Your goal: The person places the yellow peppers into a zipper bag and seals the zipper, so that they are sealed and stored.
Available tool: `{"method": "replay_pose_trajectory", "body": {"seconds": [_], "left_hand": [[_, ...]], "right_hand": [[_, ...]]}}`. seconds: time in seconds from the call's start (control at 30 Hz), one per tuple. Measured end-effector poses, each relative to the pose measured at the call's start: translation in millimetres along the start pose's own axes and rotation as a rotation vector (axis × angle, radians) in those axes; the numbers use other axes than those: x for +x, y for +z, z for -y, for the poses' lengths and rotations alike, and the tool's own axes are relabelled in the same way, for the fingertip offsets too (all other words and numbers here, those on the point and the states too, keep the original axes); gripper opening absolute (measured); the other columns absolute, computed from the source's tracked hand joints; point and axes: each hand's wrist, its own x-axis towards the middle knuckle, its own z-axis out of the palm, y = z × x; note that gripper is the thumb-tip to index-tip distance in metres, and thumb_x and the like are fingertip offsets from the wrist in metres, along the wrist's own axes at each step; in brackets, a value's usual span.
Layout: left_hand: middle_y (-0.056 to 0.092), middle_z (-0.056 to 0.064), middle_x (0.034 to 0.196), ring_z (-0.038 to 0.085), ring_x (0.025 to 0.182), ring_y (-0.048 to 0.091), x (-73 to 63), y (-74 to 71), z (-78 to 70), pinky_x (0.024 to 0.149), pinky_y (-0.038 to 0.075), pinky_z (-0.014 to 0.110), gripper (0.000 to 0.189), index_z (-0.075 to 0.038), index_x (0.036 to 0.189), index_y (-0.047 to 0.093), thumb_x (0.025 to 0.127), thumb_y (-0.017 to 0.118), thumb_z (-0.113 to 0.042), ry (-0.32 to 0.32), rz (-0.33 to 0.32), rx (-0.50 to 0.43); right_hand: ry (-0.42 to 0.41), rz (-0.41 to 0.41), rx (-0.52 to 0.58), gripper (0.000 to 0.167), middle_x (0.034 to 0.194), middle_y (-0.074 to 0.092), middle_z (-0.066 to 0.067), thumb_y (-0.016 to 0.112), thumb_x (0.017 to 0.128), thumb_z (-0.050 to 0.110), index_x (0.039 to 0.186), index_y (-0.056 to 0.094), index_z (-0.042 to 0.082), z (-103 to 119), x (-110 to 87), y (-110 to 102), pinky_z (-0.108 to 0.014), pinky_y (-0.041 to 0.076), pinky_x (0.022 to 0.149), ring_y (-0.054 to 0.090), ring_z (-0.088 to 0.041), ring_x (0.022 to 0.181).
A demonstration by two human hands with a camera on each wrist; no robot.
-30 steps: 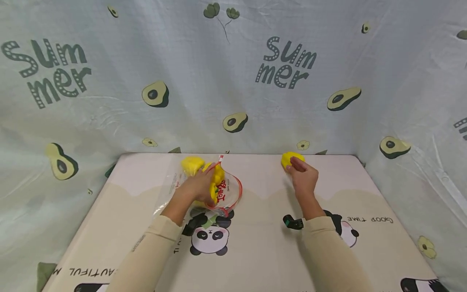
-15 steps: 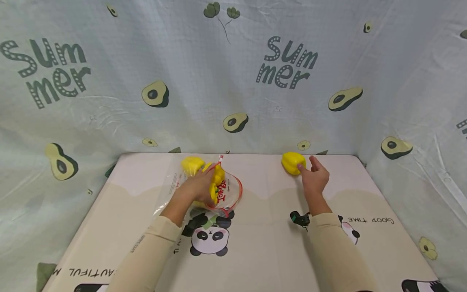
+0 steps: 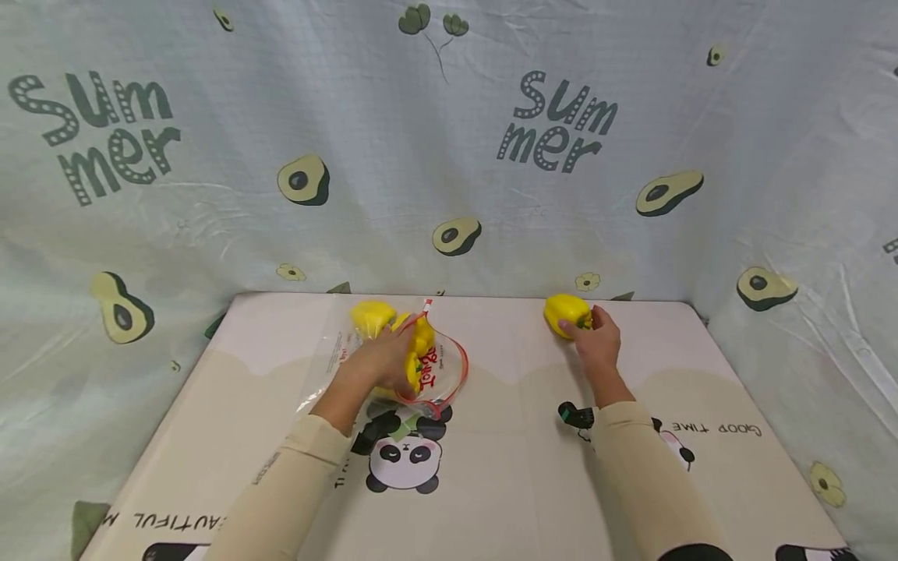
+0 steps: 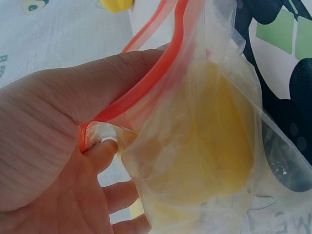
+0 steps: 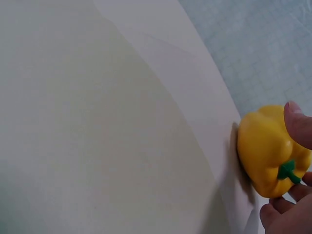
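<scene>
My left hand (image 3: 379,362) grips the mouth of a clear plastic zip bag (image 3: 442,375) on the left half of the table. In the left wrist view the thumb lies over the bag's red zip edge (image 4: 146,92), and yellow shapes show through the plastic. Several yellow peppers (image 3: 373,318) bulge inside the bag, partly hidden by the hand. Near the table's back edge, my right hand (image 3: 602,343) holds a yellow bell pepper (image 3: 563,313). Its thumb is on one side and its fingers are at the other, around the end with the green stem (image 5: 288,170).
The table (image 3: 491,483) wears a pale cover printed with pandas and lettering. Behind it hangs a light curtain (image 3: 379,156) with avocado prints, close to the back edge. A small black device (image 3: 577,415) shows beside my right wrist.
My right hand has shifted right around the bell pepper, its fingers coming off and closing again at the right side. The pepper has turned, its green stem now showing. The left hand stays put.
</scene>
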Motion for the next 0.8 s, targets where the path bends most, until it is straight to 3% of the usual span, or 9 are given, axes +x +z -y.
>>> {"method": "replay_pose_trajectory", "body": {"seconds": [0.43, 0.8], "left_hand": [[0.031, 0.020, 0.170, 0.046, 0.153, 0.036, 1.0, 1.8, 0.0, 0.124, 0.035, 0.062, 0.116, -0.011, 0.166, 0.024, 0.075, 0.093, -0.027, 0.007, -0.003, 0.008], [0.032, 0.021, 0.169, 0.047, 0.150, 0.039, 1.5, -0.3, 1.5, 0.122, 0.037, 0.063, 0.118, -0.013, 0.167, 0.021, 0.075, 0.093, -0.027, 0.003, 0.009, -0.010]], "right_hand": [[0.005, -0.078, -0.115, 0.071, 0.161, 0.047, -0.019, 0.074, 0.098, 0.022, 0.157, 0.041, 0.004, -2.1, 3.3, 5.0, -0.046, 0.035, 0.128, 0.044, -0.037, 0.149], [-0.008, -0.018, -0.067, 0.072, 0.162, 0.047, -0.017, 0.076, 0.096, 0.018, 0.157, 0.042, 0.004, -1.9, 0.9, 3.5, -0.043, 0.036, 0.127, 0.046, -0.034, 0.149]]}}
